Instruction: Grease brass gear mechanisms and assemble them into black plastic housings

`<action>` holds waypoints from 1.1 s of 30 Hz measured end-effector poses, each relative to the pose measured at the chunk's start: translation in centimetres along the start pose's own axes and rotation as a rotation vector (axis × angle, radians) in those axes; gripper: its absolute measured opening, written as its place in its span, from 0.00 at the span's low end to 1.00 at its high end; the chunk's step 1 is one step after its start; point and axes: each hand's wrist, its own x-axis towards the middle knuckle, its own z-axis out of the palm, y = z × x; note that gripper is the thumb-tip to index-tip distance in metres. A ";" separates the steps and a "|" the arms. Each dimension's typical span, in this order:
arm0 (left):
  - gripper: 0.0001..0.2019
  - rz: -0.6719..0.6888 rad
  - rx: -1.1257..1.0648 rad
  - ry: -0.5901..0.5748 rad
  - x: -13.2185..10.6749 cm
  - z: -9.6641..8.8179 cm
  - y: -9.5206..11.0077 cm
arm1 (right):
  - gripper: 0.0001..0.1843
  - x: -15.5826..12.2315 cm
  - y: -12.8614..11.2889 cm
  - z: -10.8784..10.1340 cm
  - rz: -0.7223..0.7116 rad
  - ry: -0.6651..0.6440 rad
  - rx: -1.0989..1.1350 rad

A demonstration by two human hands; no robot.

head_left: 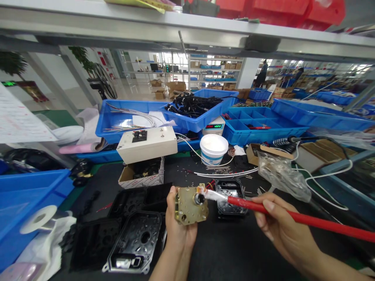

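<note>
- The left hand (176, 230) is closed around the lower edge of a brass-coloured metal plate (190, 206). The thumb lies along its left side and the fingers are hidden behind it.
- The plate is held upright above the black counter (234, 249), its face turned toward the camera.
- The right hand (278, 226) pinches a red-handled brush (295, 217) between thumb and fingertips, much like a pen.
- The brush's white bristle tip touches the plate beside the dark round hole near the plate's top right.
- A black plastic cover (233, 199) lies on the counter just behind the plate.
- More black housings (136, 242) lie to the left of the left hand.
- A white tub (213, 149) stands farther back, and a beige switch box (148, 143) sits to its left.
</note>
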 end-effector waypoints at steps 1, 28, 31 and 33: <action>0.11 0.080 0.030 -0.005 0.0 -0.1 -0.1 | 0.15 -0.3 0.5 0.2 0.002 0.023 0.024; 0.15 0.760 0.381 -0.269 0.4 -1.8 -2.0 | 0.18 -0.1 -7.3 -2.1 -0.798 -0.587 -0.963; 0.15 0.728 0.351 -0.254 0.4 -1.7 -1.9 | 0.15 0.3 -7.0 -2.4 -0.766 -0.527 -0.878; 0.16 0.700 0.329 -0.214 0.4 -1.7 -1.8 | 0.15 0.3 -6.1 -2.6 -0.717 -0.545 -0.833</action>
